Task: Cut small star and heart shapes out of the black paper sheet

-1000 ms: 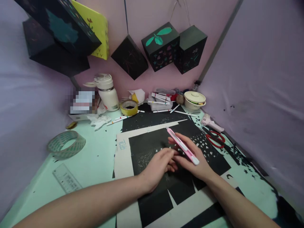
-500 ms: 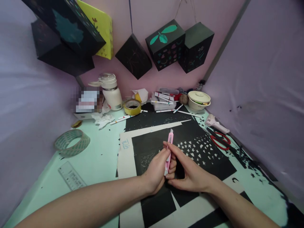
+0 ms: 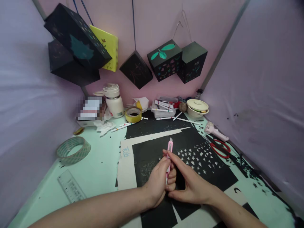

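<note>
Your left hand [image 3: 158, 183] grips the pink utility knife [image 3: 170, 145] above the black paper [image 3: 148, 148]; your right hand [image 3: 193, 185], loosely curved, touches it. Likely light and stiff: hold its handle [image 3: 168, 169], not the blade [image 3: 171, 139].

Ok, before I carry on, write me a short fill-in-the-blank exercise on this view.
1. The left hand grips a mostly ____ utility knife.
2. The transparent ruler lies to the ____ of the black paper.
3. Among the black hanging boxes, one is bright ____.
Missing words: pink; left; yellow.
</note>
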`<state>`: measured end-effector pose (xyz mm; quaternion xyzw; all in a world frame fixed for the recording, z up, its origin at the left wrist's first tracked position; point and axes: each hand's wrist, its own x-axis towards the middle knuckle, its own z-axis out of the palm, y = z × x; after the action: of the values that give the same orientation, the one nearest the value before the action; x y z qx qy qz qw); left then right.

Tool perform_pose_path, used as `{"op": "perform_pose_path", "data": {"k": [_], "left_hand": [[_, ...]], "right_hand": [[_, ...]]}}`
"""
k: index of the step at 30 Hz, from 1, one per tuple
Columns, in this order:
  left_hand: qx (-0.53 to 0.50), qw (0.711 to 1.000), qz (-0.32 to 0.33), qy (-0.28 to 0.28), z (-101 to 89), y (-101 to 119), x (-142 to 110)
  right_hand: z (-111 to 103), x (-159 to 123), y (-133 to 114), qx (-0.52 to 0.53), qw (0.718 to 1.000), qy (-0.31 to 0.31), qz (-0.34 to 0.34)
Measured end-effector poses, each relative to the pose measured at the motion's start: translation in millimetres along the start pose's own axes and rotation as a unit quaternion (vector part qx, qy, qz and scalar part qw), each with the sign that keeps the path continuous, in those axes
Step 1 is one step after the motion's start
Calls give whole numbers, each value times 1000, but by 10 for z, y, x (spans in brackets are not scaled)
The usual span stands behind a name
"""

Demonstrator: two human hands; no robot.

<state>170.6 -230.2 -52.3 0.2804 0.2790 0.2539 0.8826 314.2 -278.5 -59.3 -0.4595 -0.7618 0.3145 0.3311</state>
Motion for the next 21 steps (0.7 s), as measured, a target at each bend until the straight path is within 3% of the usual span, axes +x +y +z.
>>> {"op": "perform_pose_path", "data": {"k": [11,16,19,20,21], "left_hand": [[11,1000,7,-13,8,-17,-5],[40,997,15,-59,33,26,-45],[172,977,46,-116,37,8,-153],[256,956,54,-134,39,-18,-208],[367,915,66,-151,42,-54,-269]], "right_hand": [[-51,-7,25,28,1000,-7,2],[-182,-46,48,122,992,14,12],[-318,-73,31,221,970,102,10],[-367,-78,23,249,957,150,-4],[-413,-79,17,271,943,191,-8]]}}
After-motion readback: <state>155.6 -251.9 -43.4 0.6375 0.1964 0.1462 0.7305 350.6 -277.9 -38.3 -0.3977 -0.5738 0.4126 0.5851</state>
